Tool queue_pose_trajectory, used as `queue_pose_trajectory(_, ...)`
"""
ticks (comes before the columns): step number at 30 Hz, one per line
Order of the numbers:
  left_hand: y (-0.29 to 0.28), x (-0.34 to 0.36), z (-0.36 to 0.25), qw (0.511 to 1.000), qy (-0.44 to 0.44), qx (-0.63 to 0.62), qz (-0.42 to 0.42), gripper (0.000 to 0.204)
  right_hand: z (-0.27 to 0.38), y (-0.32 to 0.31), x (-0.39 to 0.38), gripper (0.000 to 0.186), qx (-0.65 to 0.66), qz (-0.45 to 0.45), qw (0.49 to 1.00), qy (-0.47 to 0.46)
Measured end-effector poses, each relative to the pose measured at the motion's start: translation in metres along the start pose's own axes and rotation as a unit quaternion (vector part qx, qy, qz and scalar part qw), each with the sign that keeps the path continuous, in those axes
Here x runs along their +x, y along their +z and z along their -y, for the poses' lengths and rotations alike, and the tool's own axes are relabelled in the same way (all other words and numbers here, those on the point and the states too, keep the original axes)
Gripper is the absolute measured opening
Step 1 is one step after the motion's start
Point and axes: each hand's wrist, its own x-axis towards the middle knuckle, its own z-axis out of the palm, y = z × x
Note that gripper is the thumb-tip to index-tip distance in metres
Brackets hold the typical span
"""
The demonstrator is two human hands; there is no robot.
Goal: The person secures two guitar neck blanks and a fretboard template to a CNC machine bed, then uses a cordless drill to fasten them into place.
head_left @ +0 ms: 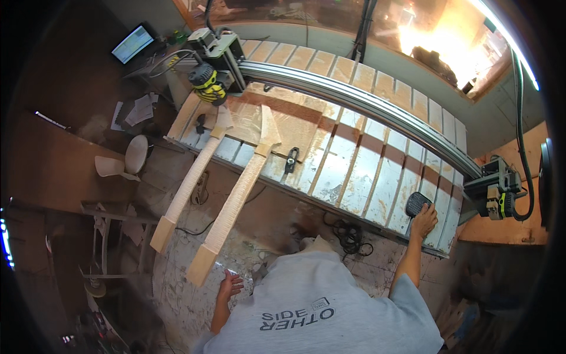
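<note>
My right hand (424,222) is closed on the near edge of a small black keypad (416,203), over the right end of the slotted machine table (336,185). Whether the keypad rests on the table or is lifted cannot be told. My left hand (230,284) hangs empty at my left side, fingers apart, beside the square end of a long carved wooden leg (236,197). A second wooden leg (191,181) lies alongside it on the left. Both legs have their wider tips on the table's left part, and their long shafts jut out past its front edge.
A metal gantry beam (359,100) spans the table, with a black and yellow router (207,85) at its left end. Black clamps (292,160) sit by the legs. A cable coil (349,237) lies on the floor; a white chair (135,154) and monitor (132,44) stand left.
</note>
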Motion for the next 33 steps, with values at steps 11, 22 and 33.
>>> queue_pose_trajectory(11,-0.074,-0.062,-0.053,0.886,0.253,-0.375,0.105,0.084,-0.001,0.005,-0.014,0.050,0.026,0.018,0.999,0.035)
queue_pose_trajectory(22,-0.072,-0.144,-0.207,0.909,0.323,0.222,-0.145,0.067,0.064,-0.004,-0.022,0.039,-0.010,-0.092,0.993,-0.071)
queue_pose_trajectory(33,0.039,-0.142,-0.239,0.796,0.376,0.413,-0.234,0.099,0.200,-0.009,-0.046,0.047,0.187,-0.062,0.967,-0.163)
